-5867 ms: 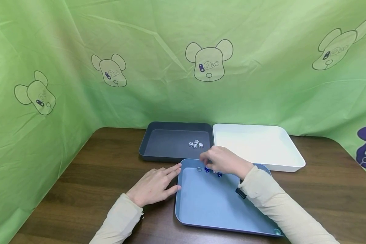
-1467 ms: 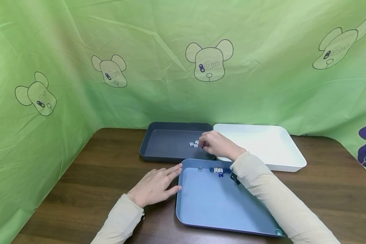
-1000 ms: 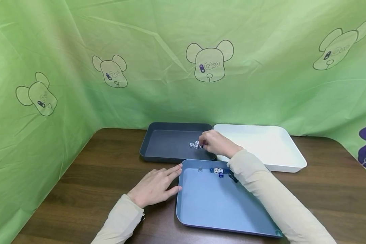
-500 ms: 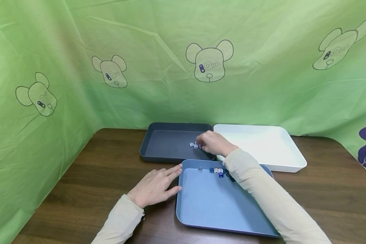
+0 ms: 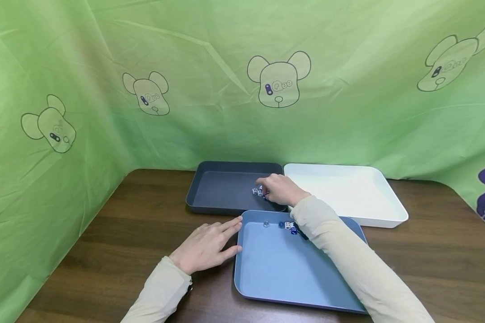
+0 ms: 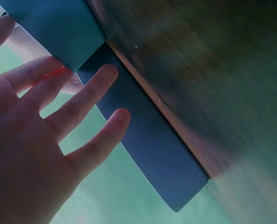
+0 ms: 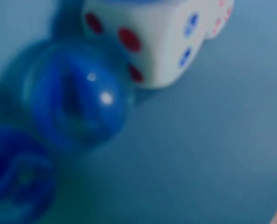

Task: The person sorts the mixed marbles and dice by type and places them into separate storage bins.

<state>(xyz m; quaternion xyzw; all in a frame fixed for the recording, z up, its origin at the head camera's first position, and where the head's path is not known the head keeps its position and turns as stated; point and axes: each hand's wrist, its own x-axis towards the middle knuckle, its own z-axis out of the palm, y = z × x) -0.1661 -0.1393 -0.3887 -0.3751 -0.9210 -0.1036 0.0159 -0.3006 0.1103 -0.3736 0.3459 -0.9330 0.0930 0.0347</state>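
Observation:
My left hand lies beside the blue tray, its straight fingers touching the left rim. In the left wrist view those fingers are spread. My right hand is lowered over the right front part of the dark tray. Its curled fingers pinch a small dark blue die, mostly hidden. Against it sit several small white dice with dark marks. Near the blue tray's back edge lie a clear marble, a blue marble, a white die and a blue die.
A white tray stands at the back right, alongside the dark one. The right sleeve crosses the blue tray. Wooden table surrounds the trays. A green cloth hangs behind. Two blue marbles show close in the right wrist view.
My right hand has gone from the blue tray to the dark tray with a blue die, then shifted slightly left and down beside the white dice. The left hand keeps its place.

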